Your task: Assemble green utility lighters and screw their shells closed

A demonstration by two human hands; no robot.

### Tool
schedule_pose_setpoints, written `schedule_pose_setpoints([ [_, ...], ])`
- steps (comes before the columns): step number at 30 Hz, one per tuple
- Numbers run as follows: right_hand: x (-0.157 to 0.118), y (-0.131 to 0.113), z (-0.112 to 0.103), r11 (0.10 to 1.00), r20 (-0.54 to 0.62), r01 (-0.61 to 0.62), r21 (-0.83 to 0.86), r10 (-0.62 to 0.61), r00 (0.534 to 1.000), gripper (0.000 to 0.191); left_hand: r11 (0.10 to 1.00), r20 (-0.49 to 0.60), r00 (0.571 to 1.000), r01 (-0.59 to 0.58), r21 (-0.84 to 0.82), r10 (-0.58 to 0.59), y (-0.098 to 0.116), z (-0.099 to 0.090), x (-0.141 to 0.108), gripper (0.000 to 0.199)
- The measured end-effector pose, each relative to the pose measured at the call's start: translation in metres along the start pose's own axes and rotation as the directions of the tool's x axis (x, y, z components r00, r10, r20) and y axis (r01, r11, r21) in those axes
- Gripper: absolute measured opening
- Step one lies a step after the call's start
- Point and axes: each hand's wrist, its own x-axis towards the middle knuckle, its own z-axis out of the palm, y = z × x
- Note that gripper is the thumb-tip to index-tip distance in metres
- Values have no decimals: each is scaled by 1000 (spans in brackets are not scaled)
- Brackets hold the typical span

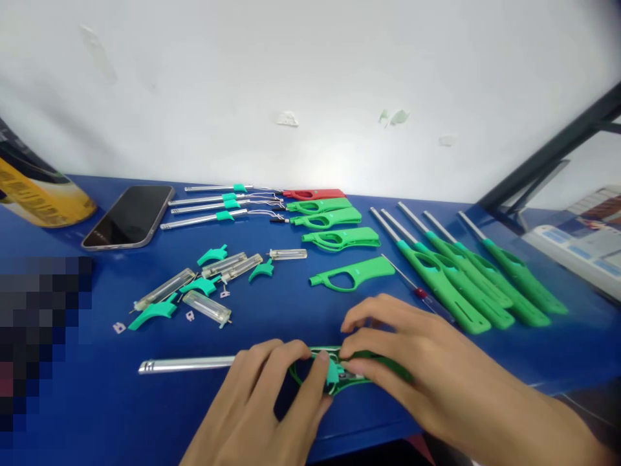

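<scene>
An opened green lighter shell [356, 384] lies near the table's front edge, with a silver tube [189, 365] pointing left and a teal trigger [334, 371] inside it. My left hand [272, 395] holds the shell around its trigger loop, thumb beside the teal trigger. Fingers of my right hand [407, 356] pinch at the inside of the handle, just right of the trigger; what they grip is too small to tell. Behind my hands lies an empty green shell half [359, 273], and a screwdriver [427, 298] rests right of it.
Clear fuel tanks [165, 288], teal triggers [154, 312] and small pink clips [189, 316] are scattered left. Silver tubes with wires [204, 219] and green and red shells [315, 194] lie behind. Several assembled lighters [451, 298] stand right. A phone [129, 217] and yellow can [43, 188] are back left.
</scene>
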Motion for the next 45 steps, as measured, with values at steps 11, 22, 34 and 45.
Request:
schedule_pose_setpoints([
  [11, 36, 15, -18, 989, 275, 6, 145, -47, 960, 12, 999, -73, 996, 46, 8, -46, 5, 2, 9, 28],
  [22, 40, 11, -23, 987, 338, -92, 135, 41, 940, 10, 999, -41, 998, 46, 0, -46, 5, 0, 7, 29],
  [34, 35, -7, -22, 997, 200, -40, -62, 51, 978, 27, 998, -54, 998, 28, 58, -25, 7, -2, 8, 33],
  [45, 27, -1, -17, 999, 56, -32, -24, 33, 998, 20, 997, -82, 997, 7, 76, -1, 7, 1, 8, 29],
])
